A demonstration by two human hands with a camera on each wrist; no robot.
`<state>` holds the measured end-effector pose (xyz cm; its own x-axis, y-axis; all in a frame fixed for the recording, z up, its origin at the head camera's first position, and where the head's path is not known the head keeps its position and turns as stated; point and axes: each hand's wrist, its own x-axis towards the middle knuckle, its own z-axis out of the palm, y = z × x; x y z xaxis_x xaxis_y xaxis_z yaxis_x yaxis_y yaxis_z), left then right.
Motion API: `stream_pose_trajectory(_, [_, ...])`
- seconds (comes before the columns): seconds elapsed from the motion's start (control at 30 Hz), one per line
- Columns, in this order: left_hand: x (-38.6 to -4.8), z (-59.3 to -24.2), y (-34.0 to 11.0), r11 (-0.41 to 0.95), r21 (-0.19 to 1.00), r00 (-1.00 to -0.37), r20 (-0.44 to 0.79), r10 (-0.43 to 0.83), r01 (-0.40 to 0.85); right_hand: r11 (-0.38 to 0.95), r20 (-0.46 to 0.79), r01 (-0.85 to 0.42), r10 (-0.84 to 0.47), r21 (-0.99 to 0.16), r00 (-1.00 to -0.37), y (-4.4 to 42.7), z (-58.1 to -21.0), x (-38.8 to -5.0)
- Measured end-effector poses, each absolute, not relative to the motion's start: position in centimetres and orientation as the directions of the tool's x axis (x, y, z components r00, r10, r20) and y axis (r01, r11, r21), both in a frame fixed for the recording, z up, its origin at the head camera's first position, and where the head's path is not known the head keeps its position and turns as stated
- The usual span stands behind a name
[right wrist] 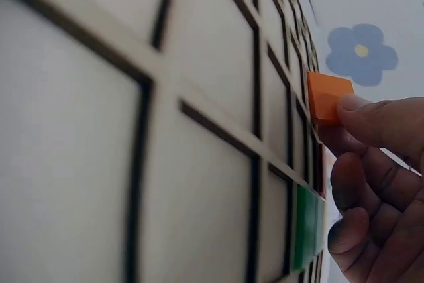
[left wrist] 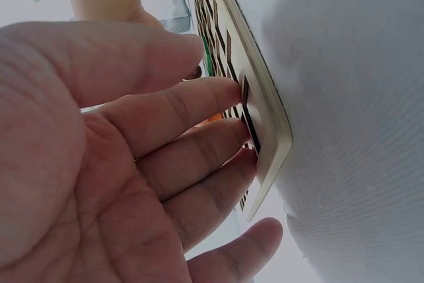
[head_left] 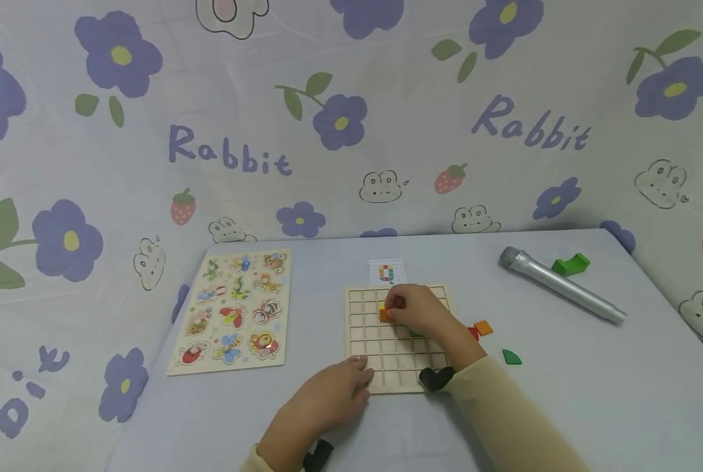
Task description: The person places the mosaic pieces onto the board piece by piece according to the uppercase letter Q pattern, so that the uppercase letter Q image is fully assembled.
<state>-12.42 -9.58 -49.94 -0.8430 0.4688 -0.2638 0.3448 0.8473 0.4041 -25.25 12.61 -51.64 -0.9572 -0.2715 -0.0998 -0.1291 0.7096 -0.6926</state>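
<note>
A wooden grid board (head_left: 386, 364) lies on the table in front of me. My right hand (head_left: 418, 311) pinches an orange square tile (right wrist: 330, 97) between thumb and fingers, over the upper middle cells. A bit of yellow (head_left: 382, 305) shows just behind that tile. In the right wrist view a green piece (right wrist: 306, 230) sits in the grid; the head view shows only a sliver of it under the hand. My left hand (head_left: 336, 393) rests its fingertips on the board's near left corner, fingers extended and holding nothing.
A small pattern card (head_left: 388, 280) lies behind the board. Right of it are a loose orange tile (head_left: 483, 327), a partly covered red piece (head_left: 474, 333) and a green quarter-round (head_left: 512, 356). A silver microphone (head_left: 563, 286), a green block (head_left: 572, 264) and an insect puzzle board (head_left: 233, 341) lie farther out.
</note>
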Motion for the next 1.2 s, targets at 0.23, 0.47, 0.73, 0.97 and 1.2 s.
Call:
stream_pose_trajectory(0.23, [-12.4, -49.9, -9.4, 0.858, 0.386, -0.849, -0.267, 0.456, 0.339, 0.725, -0.092, -0.130, -0.258, -0.676, -0.962, 12.1, -52.1, -25.2])
stream_pose_trajectory(0.47, [-12.4, -49.6, -9.4, 0.857, 0.393, -0.852, -0.263, 0.452, 0.333, 0.759, -0.108, -0.131, -0.256, -0.637, -0.961, 12.0, -52.0, -25.1])
stream_pose_trajectory(0.73, [-12.4, -49.7, -9.4, 0.851, 0.401, -0.847, -0.263, 0.462, 0.339, 0.781, -0.135, -0.114, -0.247, -0.614, -0.960, 11.9, -51.9, -25.0])
stream_pose_trajectory(0.97, [-12.4, -49.6, -9.3, 0.848, 0.408, -0.843, -0.269, 0.466, 0.338, 0.763, -0.087, -0.124, -0.230, -0.635, -0.969, 13.7, -50.2, -23.9])
stream_pose_trajectory(1.2, [-12.3, -49.7, -9.4, 0.851, 0.384, -0.847, -0.251, 0.469, 0.358, 0.774, -0.100, -0.057, -0.154, -0.630, -0.983, 19.4, -49.0, -23.2])
